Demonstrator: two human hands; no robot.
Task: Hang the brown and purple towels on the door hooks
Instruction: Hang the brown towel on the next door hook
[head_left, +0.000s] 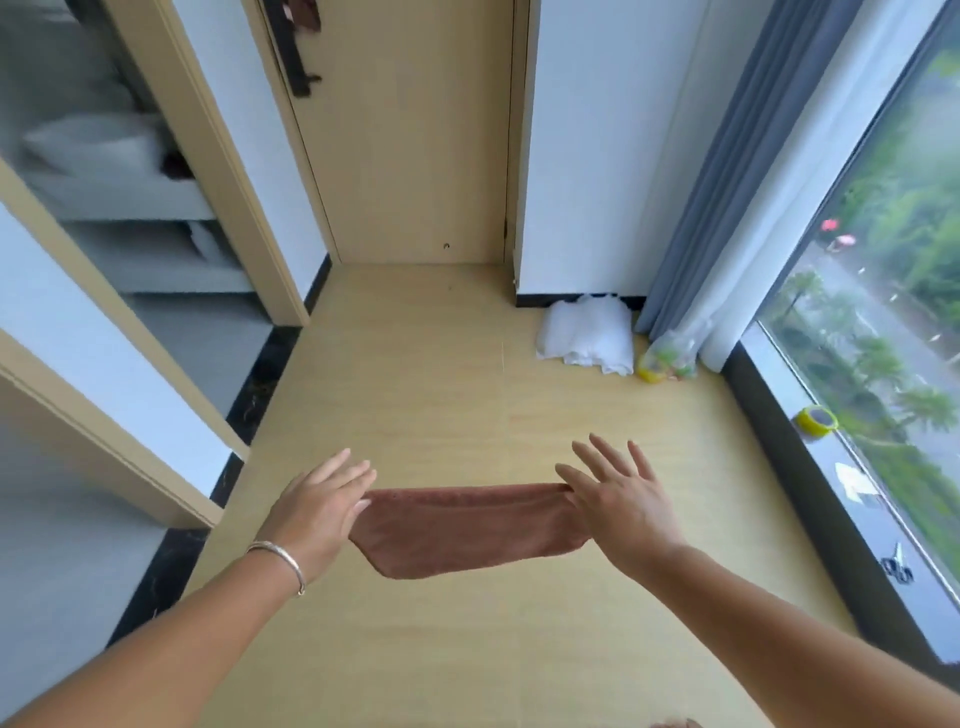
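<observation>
Risk: the brown terry-cloth towel is held only at its two upper corners, so a loosened pinch on either side would likely let it swing down or fall to the pale wooden floor.
Second risk: the hooks sit high on the light wooden door, at the very top edge of view; lifting the cloth while it stays stretched wide could make it catch badly or slide off, in my judgement.
Left hand: the left hand grips the towel's left corner between thumb and the underside of the fingers, the other fingers extended forward; a silver bangle circles that wrist.
Right hand: the right hand pinches the right corner with thumb against forefinger, remaining fingers splayed wide.
Towel position: stretched level between both hands, hanging slack below, above the floor and well apart from the door.
Door hooks: a dark hook strip at the upper left of the door already carries something dark brownish; detail is too blurred to tell.
Purple towel: not visible here.
Bystanders: a crumpled white cloth bundle lies by the wall, a yellow tape roll on the windowsill.
</observation>
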